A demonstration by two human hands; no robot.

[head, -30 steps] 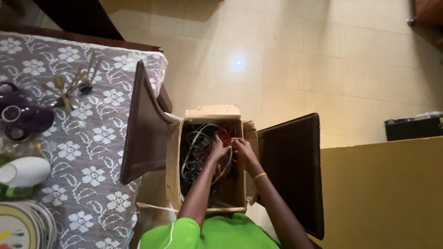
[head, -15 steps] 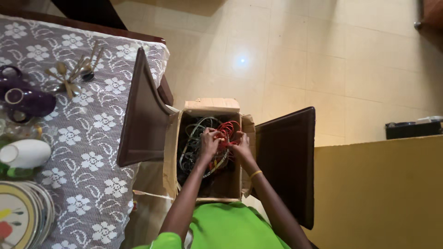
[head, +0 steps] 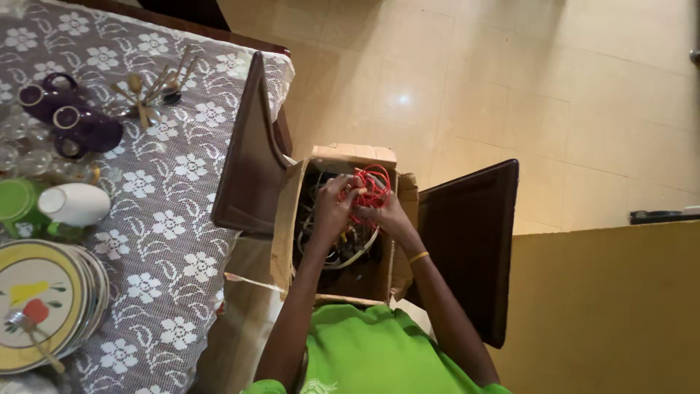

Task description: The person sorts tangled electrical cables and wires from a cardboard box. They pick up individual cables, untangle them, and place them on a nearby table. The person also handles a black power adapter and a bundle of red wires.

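At the centre of the frame, both hands were down in the open cardboard box (head: 292, 219). The left hand (head: 332, 206) and right hand (head: 386, 214) each had a grip pinching the red cable bundle (head: 372, 184), which sat at the upper end of the box above a tangle of pale and dark cables (head: 332, 244). Doing this well probably meant lifting the red loops slowly and keeping them gathered, so they did not snag the cables beneath. To the left of the frame, the counter (head: 168, 219) with its floral cloth carried plates (head: 44, 299).
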